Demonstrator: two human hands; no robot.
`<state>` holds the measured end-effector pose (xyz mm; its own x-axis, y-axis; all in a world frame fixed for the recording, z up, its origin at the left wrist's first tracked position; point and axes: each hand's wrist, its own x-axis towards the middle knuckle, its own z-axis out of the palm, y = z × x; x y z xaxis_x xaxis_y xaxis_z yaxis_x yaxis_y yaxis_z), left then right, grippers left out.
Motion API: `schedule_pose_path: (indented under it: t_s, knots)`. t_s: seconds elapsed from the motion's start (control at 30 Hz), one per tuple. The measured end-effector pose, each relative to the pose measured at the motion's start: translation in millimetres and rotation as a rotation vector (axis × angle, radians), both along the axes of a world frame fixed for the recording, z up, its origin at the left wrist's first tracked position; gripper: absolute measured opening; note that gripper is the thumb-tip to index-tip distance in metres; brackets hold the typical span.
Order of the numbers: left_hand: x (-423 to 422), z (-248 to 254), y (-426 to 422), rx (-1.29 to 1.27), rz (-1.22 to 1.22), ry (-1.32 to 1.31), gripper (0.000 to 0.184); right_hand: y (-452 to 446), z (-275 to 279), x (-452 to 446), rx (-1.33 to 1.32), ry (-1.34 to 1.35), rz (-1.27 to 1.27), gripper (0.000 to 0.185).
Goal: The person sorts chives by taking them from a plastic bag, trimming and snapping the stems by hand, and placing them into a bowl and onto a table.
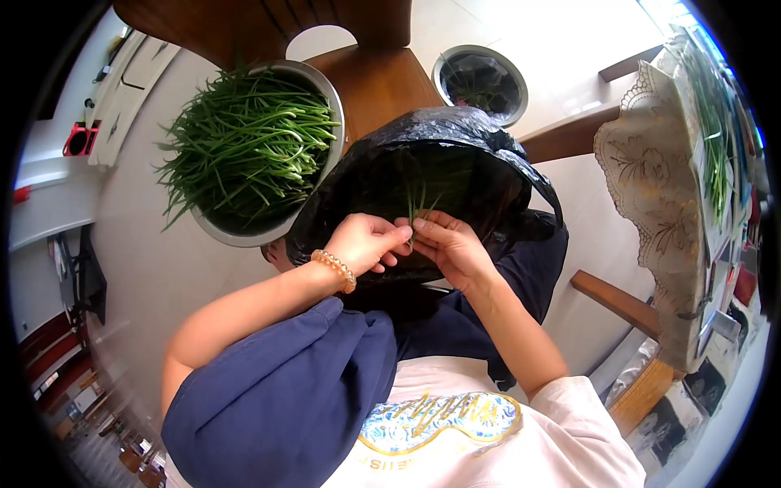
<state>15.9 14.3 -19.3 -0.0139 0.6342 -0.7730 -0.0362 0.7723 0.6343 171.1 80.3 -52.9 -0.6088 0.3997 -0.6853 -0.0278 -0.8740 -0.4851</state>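
Observation:
Between my two hands is a small bunch of thin green chives (417, 202), tips pointing away from me. My right hand (457, 250) pinches them with thumb and fingers. With a beaded bracelet on its wrist, my left hand (363, 242) has its thumb and forefinger closed at the lower ends of the same bunch. Both hands are over the mouth of a black plastic bag (455, 124), which gapes open across my lap. More green stalks show dimly inside it. To the left, a metal basin (338, 134) is heaped with chives (248, 146).
A wooden chair (374, 73) stands ahead, behind the bag. On the floor beyond is a second metal basin (521, 93) with dark plastic and some green bits in it. At right, a table with a lace-edged cloth (647, 163) bears more long green stalks (714, 154).

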Motion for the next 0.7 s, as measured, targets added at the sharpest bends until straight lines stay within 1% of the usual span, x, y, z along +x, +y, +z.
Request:
schedule_pose_path:
  t_s: [0.17,0.27,0.33,0.37,0.43,0.47,0.57,0.63,0.67,0.7]
  knots:
    - [1,-7,-2,0.014,-0.036,0.023,0.032,1,2,-4,0.022,0.008,-0.019,0.019]
    - [1,-10,-3,0.084,0.021,0.001,0.027,0,3,-8,0.021,-0.002,-0.019,0.021]
    - [1,-9,-3,0.131,0.041,0.061,0.023,1,0,-11,0.029,-0.106,-0.102,0.022]
    - [0,-10,-4,0.130,0.042,0.061,0.023,5,-2,-11,0.028,-0.105,-0.101,0.022]
    - [-2,-13,-6,0.144,0.013,0.109,0.022,17,-8,-8,0.019,-0.073,-0.226,0.028]
    - [-3,-14,-6,0.143,0.013,0.110,0.022,21,-8,-6,0.002,-0.067,-0.264,0.027]
    - [-5,-23,-8,0.157,0.024,0.153,0.023,27,0,-3,-0.011,-0.030,-0.227,0.027]
    - [-2,-29,-7,0.427,0.063,0.411,0.026,24,6,-4,-0.020,-0.026,-0.208,0.025]
    - [0,-32,-7,0.397,0.087,0.396,0.030,21,8,-5,-0.022,-0.014,-0.189,0.025]
    - [0,-23,-4,0.397,0.087,0.397,0.030,18,9,-6,-0.025,-0.002,-0.171,0.025]
